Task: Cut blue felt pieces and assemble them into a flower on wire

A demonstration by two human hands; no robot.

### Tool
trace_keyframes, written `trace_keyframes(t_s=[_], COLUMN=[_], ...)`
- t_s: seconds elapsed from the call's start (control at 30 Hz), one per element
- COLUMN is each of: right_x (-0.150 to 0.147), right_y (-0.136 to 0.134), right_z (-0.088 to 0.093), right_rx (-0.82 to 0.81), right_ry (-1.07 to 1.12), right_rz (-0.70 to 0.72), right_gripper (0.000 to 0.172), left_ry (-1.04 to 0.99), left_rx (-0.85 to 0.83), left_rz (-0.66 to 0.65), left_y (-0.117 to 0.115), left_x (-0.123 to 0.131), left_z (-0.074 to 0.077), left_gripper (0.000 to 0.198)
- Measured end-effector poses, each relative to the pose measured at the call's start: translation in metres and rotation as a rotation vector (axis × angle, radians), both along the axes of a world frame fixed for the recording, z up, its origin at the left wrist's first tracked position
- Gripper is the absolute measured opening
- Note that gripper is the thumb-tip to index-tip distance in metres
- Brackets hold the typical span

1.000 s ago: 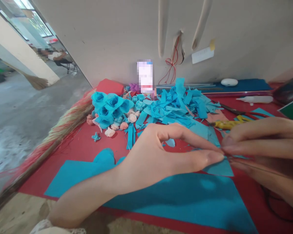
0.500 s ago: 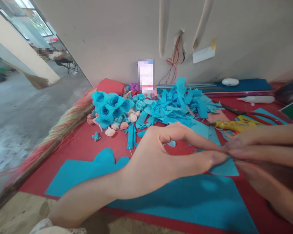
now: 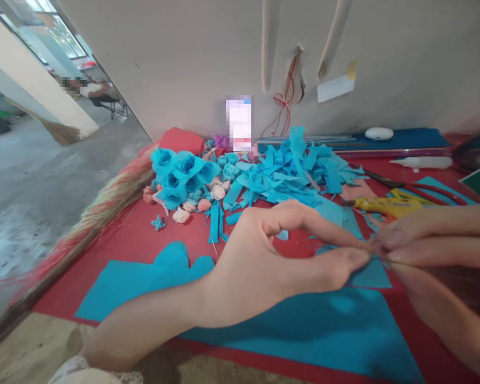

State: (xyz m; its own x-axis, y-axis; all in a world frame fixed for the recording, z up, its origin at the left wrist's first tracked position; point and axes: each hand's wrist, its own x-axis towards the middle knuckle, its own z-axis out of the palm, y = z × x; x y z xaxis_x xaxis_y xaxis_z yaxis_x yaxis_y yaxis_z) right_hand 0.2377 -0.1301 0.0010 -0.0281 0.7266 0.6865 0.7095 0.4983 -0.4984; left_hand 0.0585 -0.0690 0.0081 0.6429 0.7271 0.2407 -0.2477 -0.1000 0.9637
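A red felt mat (image 3: 152,240) covers the work surface. On its near side lies one large, flat blue sheet (image 3: 304,330) with a smooth matte face. Behind it is one loose heap of blue strips (image 3: 296,170), cut straight and lying crumpled. The left hand (image 3: 260,261) arches over the sheet, thumb and forefinger closed tight on a small angular blue scrap (image 3: 370,274). The right hand (image 3: 436,250) meets it, its fingertips pinched on the same scrap just above the sheet's far edge. About six rolled blue paper roses (image 3: 180,176) cluster far left. One yellow glue gun (image 3: 380,205) and one pair of red-handled scissors (image 3: 420,188) lie at right.
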Motion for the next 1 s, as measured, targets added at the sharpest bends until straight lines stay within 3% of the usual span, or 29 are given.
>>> trace_keyframes(t_s=[0.1, 0.47, 0.63, 1.0], right_x=[-0.008, -0.016, -0.025, -0.025], right_y=[0.004, 0.005, 0.006, 0.006], right_z=[0.003, 0.003, 0.006, 0.005], right_rx=[0.055, 0.051, 0.077, 0.04], right_ry=[-0.067, -0.001, 0.135, 0.155], right_rz=[0.026, 0.02, -0.04, 0.003], right_gripper=[0.005, 0.009, 0.007, 0.008], left_ry=[-0.001, 0.002, 0.046, 0.031], left_rx=[0.006, 0.276, 0.38, 0.447], left_rz=[0.013, 0.127, 0.183, 0.201], left_y=[0.0, 0.0, -0.001, 0.0], left_x=[0.0, 0.004, 0.003, 0.006], left_z=[-0.001, 0.0, 0.001, 0.0], left_gripper=[0.005, 0.008, 0.007, 0.009])
